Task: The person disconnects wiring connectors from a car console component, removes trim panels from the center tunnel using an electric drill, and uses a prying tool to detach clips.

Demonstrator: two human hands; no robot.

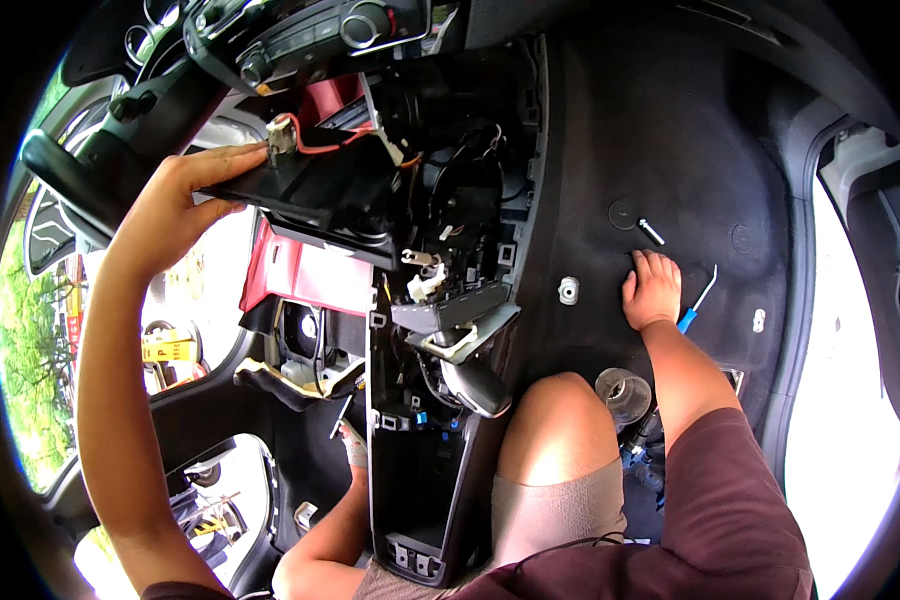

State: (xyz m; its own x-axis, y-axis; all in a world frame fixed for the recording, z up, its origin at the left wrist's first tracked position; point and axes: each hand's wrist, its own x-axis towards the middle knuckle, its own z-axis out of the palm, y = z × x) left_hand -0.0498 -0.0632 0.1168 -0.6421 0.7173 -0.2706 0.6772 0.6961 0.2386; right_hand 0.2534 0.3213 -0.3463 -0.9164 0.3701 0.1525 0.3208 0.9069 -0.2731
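Black panel (315,190) | right of left hand (188,190) | 1 edge gripped (wire (317,150) atop)

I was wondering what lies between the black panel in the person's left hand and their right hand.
In the head view, the opened centre console lies nearer the black panel, then black floor with a small pale fitting, up to the right hand.

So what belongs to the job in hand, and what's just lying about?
Likely in the job:
black panel, held by the left hand
opened centre console
blue-handled tool by the right hand

Probably just lying about:
clear cup
yellow object outside
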